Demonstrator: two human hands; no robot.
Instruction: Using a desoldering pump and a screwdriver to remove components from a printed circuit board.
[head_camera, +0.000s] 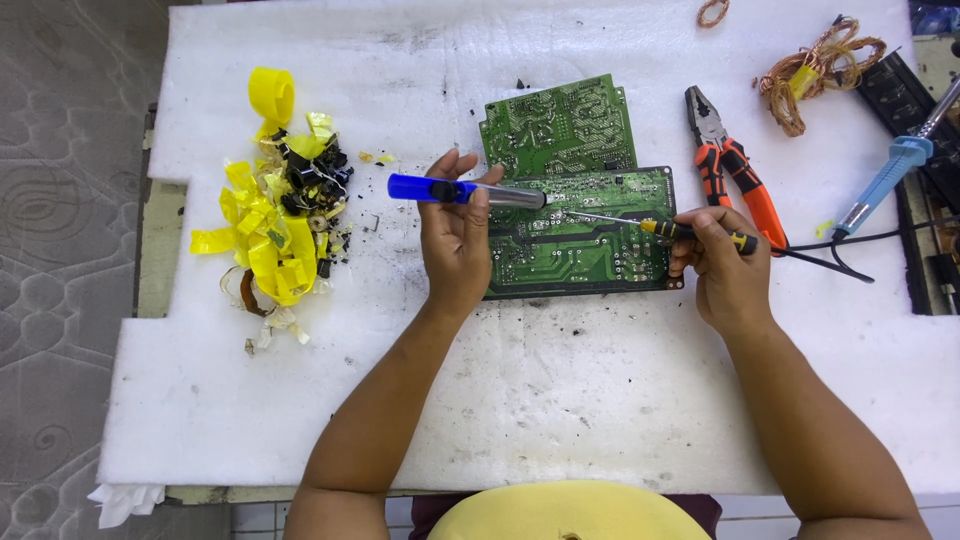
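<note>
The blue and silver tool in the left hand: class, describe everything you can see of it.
The blue and silver tool is a slim tube with a translucent blue rear half, a dark band in the middle and a shiny metal front half tapering to a pale tip. It lies nearly level, tip pointing right over the lower green circuit board. The left hand grips it around the middle, fingers curled over it.

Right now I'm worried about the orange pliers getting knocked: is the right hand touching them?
Cannot tell. In the head view the right hand overlaps the lower handle of the pliers, hiding any contact or gap.
</note>
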